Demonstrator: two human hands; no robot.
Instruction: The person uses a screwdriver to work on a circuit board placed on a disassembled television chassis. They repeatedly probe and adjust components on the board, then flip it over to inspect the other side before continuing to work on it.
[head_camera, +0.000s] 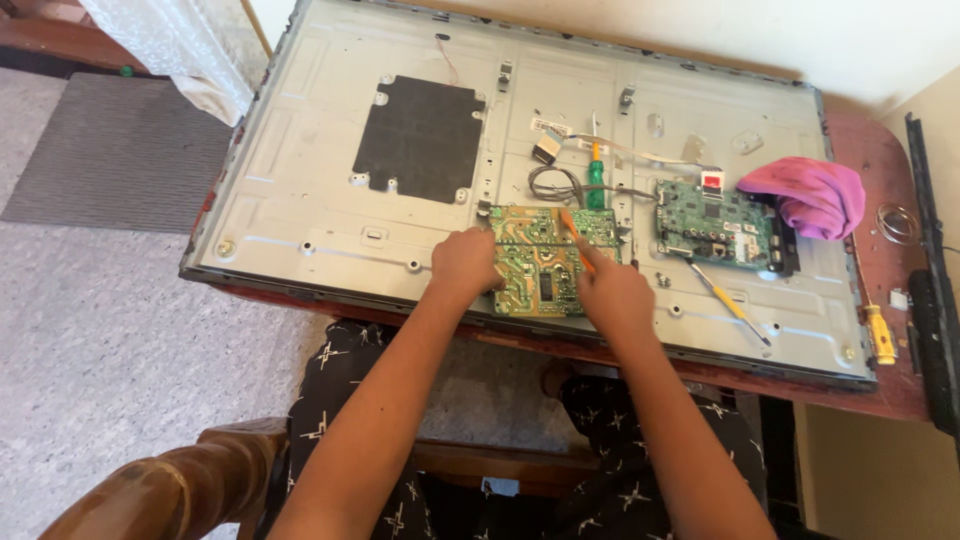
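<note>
The left hand (465, 262) presses closed on the green board (545, 262) lying on the metal panel (300, 180), keeping it steady, while the right hand (612, 290) grips an orange tool (574, 238) touching it.

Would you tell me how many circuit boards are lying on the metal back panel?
2. The yellow-green board lies at the near edge, under both hands; the darker green board lies to its right, beside the pink cloth. Others may be hidden under the black sheet.

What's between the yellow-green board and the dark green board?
Head view: bare grey metal panel separates yellow-green board from dark green board; only a raised rib and screw holes there.
</note>
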